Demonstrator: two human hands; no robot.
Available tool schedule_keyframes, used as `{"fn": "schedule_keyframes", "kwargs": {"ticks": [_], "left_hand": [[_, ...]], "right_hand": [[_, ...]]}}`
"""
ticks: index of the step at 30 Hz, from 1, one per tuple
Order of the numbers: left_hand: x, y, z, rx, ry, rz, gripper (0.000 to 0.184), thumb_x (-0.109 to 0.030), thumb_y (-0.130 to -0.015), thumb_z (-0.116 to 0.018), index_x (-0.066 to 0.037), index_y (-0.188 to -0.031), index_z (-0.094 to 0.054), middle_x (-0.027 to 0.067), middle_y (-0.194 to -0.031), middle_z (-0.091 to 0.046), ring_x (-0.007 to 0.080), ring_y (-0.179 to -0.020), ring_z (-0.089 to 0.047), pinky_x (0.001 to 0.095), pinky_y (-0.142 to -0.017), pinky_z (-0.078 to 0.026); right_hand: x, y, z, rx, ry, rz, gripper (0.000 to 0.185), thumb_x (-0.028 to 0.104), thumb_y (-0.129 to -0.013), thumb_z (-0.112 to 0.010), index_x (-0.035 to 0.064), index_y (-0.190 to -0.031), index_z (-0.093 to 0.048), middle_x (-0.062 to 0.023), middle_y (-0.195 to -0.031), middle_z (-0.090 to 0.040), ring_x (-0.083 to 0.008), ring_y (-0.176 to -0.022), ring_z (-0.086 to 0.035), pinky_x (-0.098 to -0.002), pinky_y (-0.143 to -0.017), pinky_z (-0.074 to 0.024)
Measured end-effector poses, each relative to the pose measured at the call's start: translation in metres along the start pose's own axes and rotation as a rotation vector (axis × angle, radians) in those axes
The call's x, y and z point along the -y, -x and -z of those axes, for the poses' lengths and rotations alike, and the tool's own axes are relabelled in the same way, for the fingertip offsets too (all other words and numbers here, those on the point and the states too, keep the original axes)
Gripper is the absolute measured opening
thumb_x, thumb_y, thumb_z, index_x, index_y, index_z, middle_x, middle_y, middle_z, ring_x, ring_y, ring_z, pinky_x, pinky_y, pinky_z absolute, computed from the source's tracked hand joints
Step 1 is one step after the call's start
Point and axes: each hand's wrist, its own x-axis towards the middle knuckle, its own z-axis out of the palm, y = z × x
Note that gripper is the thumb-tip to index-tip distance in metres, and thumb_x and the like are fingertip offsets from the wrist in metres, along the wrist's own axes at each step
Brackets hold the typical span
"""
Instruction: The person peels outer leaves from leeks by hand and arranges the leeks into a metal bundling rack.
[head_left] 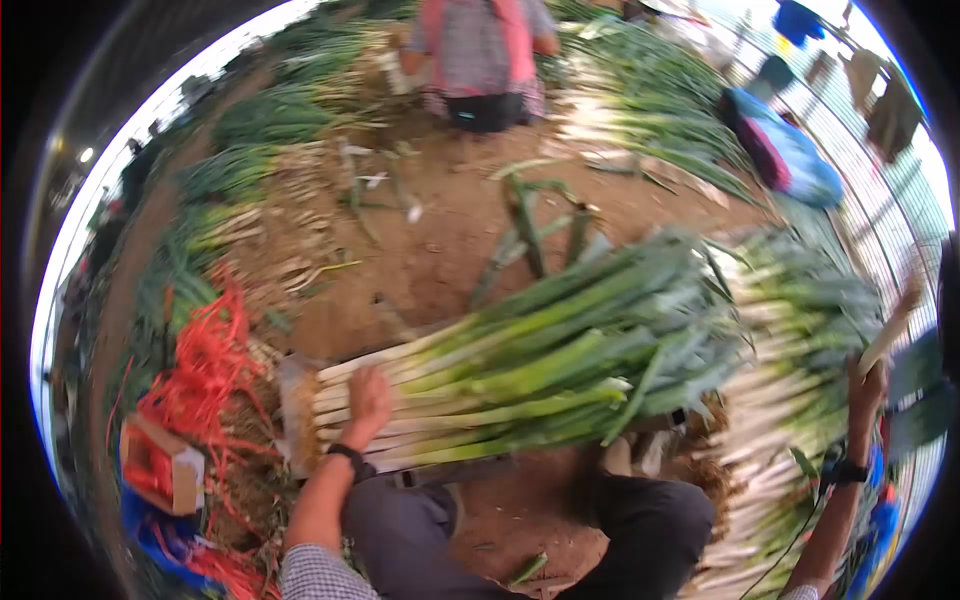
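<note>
A wide bunch of leeks (540, 365) lies across a low support in front of my knees, white root ends to the left, green leaves to the right. My left hand (370, 403) rests on the white stalks near the root ends, fingers over them. Out at the far right my right hand (868, 385) is raised, closed round the white stalk of a single leek (888, 335) whose root end points up. Below and beside that hand lies a large pile of leeks (775, 420).
Red plastic ties (212, 360) lie in a tangle at the left, above an open cardboard box (165, 465). Another person (480, 60) sits at the top centre between rows of leeks. A blue and pink bundle (785, 150) lies at the upper right beside a mesh wall.
</note>
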Motion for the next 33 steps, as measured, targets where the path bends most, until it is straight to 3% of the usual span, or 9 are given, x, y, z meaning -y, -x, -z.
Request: {"fn": "schedule_keyframes", "kwargs": {"ticks": [3,7,11,17,19,22,23,24,33], "left_hand": [[-0.028,-0.001,0.019,-0.125,0.01,-0.003,0.022,-0.019,-0.095,-0.056,-0.002,-0.105,-0.064,0.0184,-0.097,-0.06,0.0397,-0.098,-0.055,0.0526,-0.09,-0.043],[-0.033,0.0,0.024,-0.126,0.032,0.029,0.019,-0.02,-0.096,-0.056,-0.003,-0.103,-0.062,0.0176,-0.098,-0.06,0.0386,-0.1,-0.055,0.0506,-0.094,-0.042],[-0.047,0.002,0.037,-0.224,0.072,0.039,0.015,-0.019,-0.096,-0.056,-0.005,-0.101,-0.06,0.0161,-0.101,-0.059,0.0371,-0.101,-0.054,0.0498,-0.095,-0.04],[-0.043,0.003,0.04,-0.19,0.083,0.048,0.02,-0.021,-0.097,-0.055,-0.005,-0.109,-0.06,0.0148,-0.105,-0.059,0.0357,-0.105,-0.053,0.0508,-0.098,-0.038],[-0.04,0.001,0.036,-0.157,0.076,0.035,0.021,-0.021,-0.097,-0.055,-0.006,-0.11,-0.06,0.0147,-0.105,-0.059,0.0358,-0.105,-0.054,0.051,-0.098,-0.038],[-0.035,0.003,0.028,-0.178,0.106,0.027,0.022,-0.021,-0.097,-0.056,-0.006,-0.112,-0.061,0.0146,-0.106,-0.06,0.0357,-0.105,-0.054,0.0517,-0.097,-0.039],[-0.031,0.004,0.023,-0.165,0.097,0.032,0.022,-0.021,-0.096,-0.056,-0.006,-0.112,-0.061,0.0146,-0.107,-0.061,0.0357,-0.105,-0.055,0.052,-0.097,-0.039],[-0.027,0.004,0.016,-0.15,0.098,0.023,0.022,-0.021,-0.096,-0.057,-0.006,-0.112,-0.061,0.0146,-0.107,-0.061,0.0356,-0.105,-0.055,0.0524,-0.096,-0.039],[-0.032,0.006,0.018,-0.085,0.02,0.105,0.054,-0.024,-0.101,-0.048,-0.004,-0.151,-0.041,0.0168,-0.119,-0.066,0.0332,-0.116,-0.059,0.053,-0.105,-0.036]], "right_hand": [[0.051,0.032,-0.064,0.093,-0.189,0.073,0.021,0.002,-0.088,-0.067,-0.0054,-0.107,-0.06,-0.0252,-0.088,-0.064,-0.0416,-0.076,-0.058,-0.0472,-0.074,-0.0491],[0.105,0.005,-0.046,-0.008,-0.281,0.035,0.024,0.009,-0.093,-0.068,-0.0071,-0.109,-0.06,-0.0223,-0.092,-0.066,-0.0295,-0.078,-0.056,-0.042,-0.074,-0.0475],[0.144,-0.078,0.023,-0.015,-0.513,-0.007,0.017,0.014,-0.101,-0.062,-0.0022,-0.099,-0.057,-0.004,-0.08,-0.051,-0.0129,-0.074,-0.043,-0.0309,-0.068,-0.0427],[0.35,-0.112,0.085,-0.043,-0.466,0.251,0.023,0.018,-0.095,-0.073,-0.0012,-0.101,-0.063,0.0005,-0.07,-0.053,-0.0095,-0.062,-0.047,-0.0298,-0.054,-0.0403],[0.417,-0.097,0.066,0.004,-0.323,0.567,0.024,0.018,-0.092,-0.075,0.0028,-0.11,-0.066,-0.0057,-0.072,-0.064,-0.0196,-0.057,-0.051,-0.0368,-0.057,-0.0468],[0.56,-0.04,0.053,0.59,-0.185,0.696,0.018,0.015,-0.089,-0.065,0.0115,-0.107,-0.062,-0.0095,-0.087,-0.066,-0.0252,-0.077,-0.067,-0.0394,-0.065,-0.0509],[0.566,-0.017,0.001,0.181,0.065,1.215,0.016,0.016,-0.089,-0.061,0.0118,-0.104,-0.061,-0.0063,-0.083,-0.063,-0.0228,-0.072,-0.062,-0.0386,-0.06,-0.048],[0.59,0.01,-0.047,-0.011,-0.011,1.284,0.019,0.015,-0.087,-0.061,0.0099,-0.106,-0.061,-0.0032,-0.074,-0.056,-0.0197,-0.06,-0.054,-0.0378,-0.053,-0.0428],[0.722,0.178,-0.181,0.531,-0.375,1.086,0.044,0.028,-0.082,-0.075,0.008,-0.119,-0.061,-0.0131,-0.098,-0.069,-0.031,-0.098,-0.068,-0.0439,-0.08,-0.0497]]}}
